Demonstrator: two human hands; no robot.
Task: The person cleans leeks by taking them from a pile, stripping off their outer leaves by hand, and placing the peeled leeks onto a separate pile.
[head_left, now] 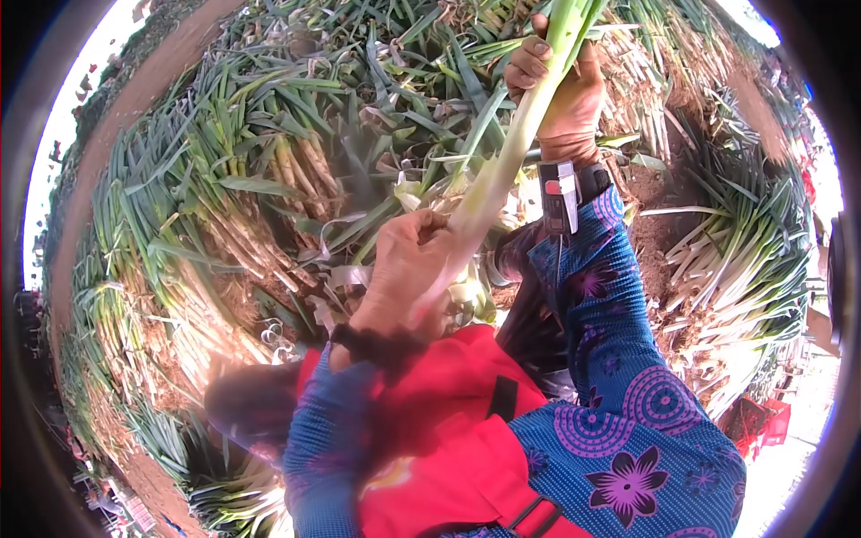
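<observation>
One thick leek [511, 152] slants across the middle, its green leaves at the top and its pale stalk running down toward my lap. My right hand [565, 94] is wrapped around its upper part, where the stalk turns green. Lower down, my left hand [408, 264] is closed in a pinch against the white stalk; whether it grips a loose outer layer I cannot tell. The lower end of the stalk is blurred and partly hidden beside my left hand. Cut or peeled leek scraps [466, 291] lie below it.
Leeks with pale roots [215, 224] lie in heaps on the left. More bundles [717, 278] lie on the right, and green leaves [377, 90] cover the ground ahead. Bare soil [659, 233] shows beside my right arm. A red crate [762, 421] stands at the right edge.
</observation>
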